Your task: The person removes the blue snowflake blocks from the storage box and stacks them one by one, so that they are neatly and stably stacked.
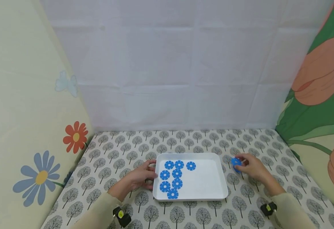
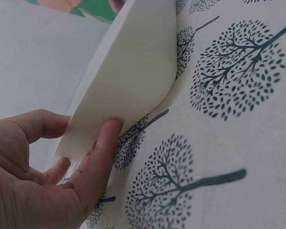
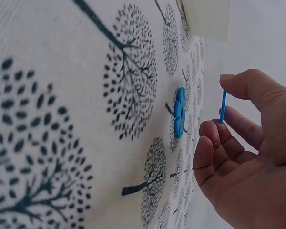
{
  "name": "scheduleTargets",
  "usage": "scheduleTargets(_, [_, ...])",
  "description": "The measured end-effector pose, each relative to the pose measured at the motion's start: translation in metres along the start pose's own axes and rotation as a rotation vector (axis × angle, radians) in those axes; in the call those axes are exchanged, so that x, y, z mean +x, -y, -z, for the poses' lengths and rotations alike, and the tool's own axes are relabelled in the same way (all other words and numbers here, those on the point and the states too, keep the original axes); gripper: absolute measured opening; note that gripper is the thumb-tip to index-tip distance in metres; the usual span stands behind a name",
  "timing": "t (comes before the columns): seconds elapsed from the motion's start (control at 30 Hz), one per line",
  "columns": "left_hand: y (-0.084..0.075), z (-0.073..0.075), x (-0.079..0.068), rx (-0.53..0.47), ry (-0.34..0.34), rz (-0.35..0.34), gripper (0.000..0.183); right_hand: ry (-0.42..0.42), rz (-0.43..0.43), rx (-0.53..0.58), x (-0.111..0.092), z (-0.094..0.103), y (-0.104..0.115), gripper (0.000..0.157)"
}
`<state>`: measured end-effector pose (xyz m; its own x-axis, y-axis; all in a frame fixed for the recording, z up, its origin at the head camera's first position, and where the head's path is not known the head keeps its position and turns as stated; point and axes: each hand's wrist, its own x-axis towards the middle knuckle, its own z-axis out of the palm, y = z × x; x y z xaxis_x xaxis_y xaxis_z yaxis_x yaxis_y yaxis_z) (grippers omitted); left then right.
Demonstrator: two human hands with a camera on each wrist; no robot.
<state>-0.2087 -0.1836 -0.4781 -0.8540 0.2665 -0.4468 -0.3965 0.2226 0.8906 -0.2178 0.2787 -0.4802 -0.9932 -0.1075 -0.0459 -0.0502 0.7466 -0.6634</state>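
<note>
A shallow white tray (image 1: 204,184) lies on the cloth, with several blue notched discs (image 1: 177,183) grouped in its left part. My left hand (image 1: 139,175) holds the tray's left edge. In the left wrist view the thumb is over the rim and fingers touch the outer wall (image 2: 119,81). To the right of the tray, my right hand (image 1: 253,167) pinches a thin blue disc (image 3: 223,107) between thumb and fingers, edge-on in the right wrist view. Just below it another blue disc (image 3: 179,114) lies on the cloth.
The table is covered by a white cloth (image 1: 107,163) printed with grey trees. A white sheet (image 1: 167,79) hangs behind it. Patterned panels with flowers stand at the left (image 1: 21,111) and right (image 1: 318,127).
</note>
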Motion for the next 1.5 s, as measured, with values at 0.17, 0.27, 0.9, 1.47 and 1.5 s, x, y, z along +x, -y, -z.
scheduleTargets(0.17, [0.000, 0.001, 0.001, -0.004, 0.006, -0.003, 0.074, 0.020, -0.022, -0.031, 0.001, 0.001, -0.005, 0.050])
scheduleTargets(0.27, [0.000, 0.000, 0.001, -0.004, 0.007, -0.005, 0.074, 0.039, -0.032, -0.036, 0.002, 0.001, -0.007, 0.051])
scheduleTargets(0.9, [0.000, -0.001, -0.001, -0.019, 0.012, -0.004, 0.077, 0.100, -0.015, -0.056, 0.003, 0.002, -0.012, 0.047])
scheduleTargets(1.47, [0.002, -0.001, 0.000, -0.023, 0.003, 0.002, 0.078, 0.118, 0.021, -0.086, 0.007, -0.001, -0.016, 0.041])
scheduleTargets(1.5, [0.002, -0.001, 0.000, -0.024, 0.002, 0.002, 0.078, 0.118, 0.018, -0.087, 0.007, -0.001, -0.016, 0.041])
